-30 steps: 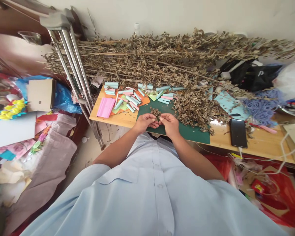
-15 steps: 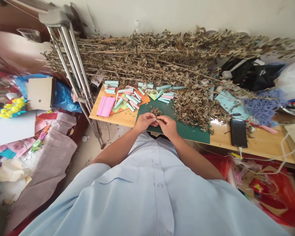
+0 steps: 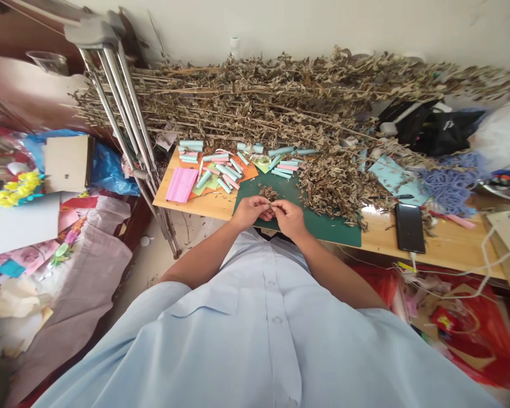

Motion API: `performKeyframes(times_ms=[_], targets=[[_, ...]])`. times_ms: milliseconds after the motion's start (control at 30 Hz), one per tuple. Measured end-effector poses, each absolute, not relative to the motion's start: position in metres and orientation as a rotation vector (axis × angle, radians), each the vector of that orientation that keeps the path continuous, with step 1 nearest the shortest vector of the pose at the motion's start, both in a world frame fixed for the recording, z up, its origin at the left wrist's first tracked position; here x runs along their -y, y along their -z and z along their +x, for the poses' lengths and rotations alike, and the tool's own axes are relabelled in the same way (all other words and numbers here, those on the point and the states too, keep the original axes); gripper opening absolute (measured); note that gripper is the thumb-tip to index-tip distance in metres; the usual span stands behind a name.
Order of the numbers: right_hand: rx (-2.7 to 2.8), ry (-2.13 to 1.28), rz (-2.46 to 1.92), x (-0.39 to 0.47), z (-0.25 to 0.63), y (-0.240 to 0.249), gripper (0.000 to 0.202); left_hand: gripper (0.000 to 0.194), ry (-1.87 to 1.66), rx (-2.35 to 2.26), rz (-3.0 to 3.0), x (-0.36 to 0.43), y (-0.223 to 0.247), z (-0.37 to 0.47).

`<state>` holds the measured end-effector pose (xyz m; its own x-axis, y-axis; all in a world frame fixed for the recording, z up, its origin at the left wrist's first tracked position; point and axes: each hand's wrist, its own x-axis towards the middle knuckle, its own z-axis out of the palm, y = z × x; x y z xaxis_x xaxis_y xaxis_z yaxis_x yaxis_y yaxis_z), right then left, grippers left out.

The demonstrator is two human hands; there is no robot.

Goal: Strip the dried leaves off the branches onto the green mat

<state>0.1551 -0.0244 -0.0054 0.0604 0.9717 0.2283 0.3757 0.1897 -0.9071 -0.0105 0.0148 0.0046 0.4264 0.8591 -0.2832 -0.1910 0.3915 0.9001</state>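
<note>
My left hand point(image 3: 253, 211) and my right hand point(image 3: 289, 218) meet at the front edge of a green cutting mat point(image 3: 329, 228). Both are closed, fingertips pinched together around a tiny brownish bit that looks like dried leaf, mostly hidden by the fingers. Just beyond them lies a small heap of crumbled dried leaves point(image 3: 268, 192). A larger pile of loose dried leaves point(image 3: 335, 190) covers the mat's right part. Pale blue and pink paper rolls point(image 3: 225, 170) lie to the left on coloured paper sheets, beside a folded pink paper point(image 3: 181, 185).
Long dried leafy stalks point(image 3: 255, 90) stretch along the wall. Metal crutches point(image 3: 123, 102) lean at the left. A black phone point(image 3: 410, 228) on a cable, a blue sheet point(image 3: 399, 178) and bluish cord point(image 3: 454, 181) lie to the right. A red bag point(image 3: 484, 340) sits below the table.
The view has shifted very slightly. My fingers have moved a little against each other, still pinched at the same spot.
</note>
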Motion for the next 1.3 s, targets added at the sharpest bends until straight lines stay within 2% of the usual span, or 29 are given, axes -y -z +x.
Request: performKeyframes(times_ms=[200, 433, 600, 833, 1300], targets=[[1.198, -1.098, -1.326, 0.022, 0.151, 0.0, 0.015, 0.038, -0.756, -0.823, 0.887, -0.017, -0.009, -0.015], [0.926, -1.292, -1.222, 0.017, 0.148, 0.006, 0.028, 0.045, -0.823, -0.775, 0.774, -0.018, -0.008, -0.019], [0.861, -1.292, -1.198, 0.016, 0.148, 0.009, 0.031, 0.046, -0.845, -0.779, 0.781, -0.016, -0.007, -0.017], [1.016, -1.22, -1.304, 0.018, 0.148, 0.0, 0.022, 0.053, -0.835, -0.789, 0.84, -0.015, -0.001, -0.014], [1.241, -1.023, -1.413, 0.023, 0.151, -0.014, 0.021, 0.044, -0.819, -0.817, 0.874, -0.016, -0.002, -0.011]])
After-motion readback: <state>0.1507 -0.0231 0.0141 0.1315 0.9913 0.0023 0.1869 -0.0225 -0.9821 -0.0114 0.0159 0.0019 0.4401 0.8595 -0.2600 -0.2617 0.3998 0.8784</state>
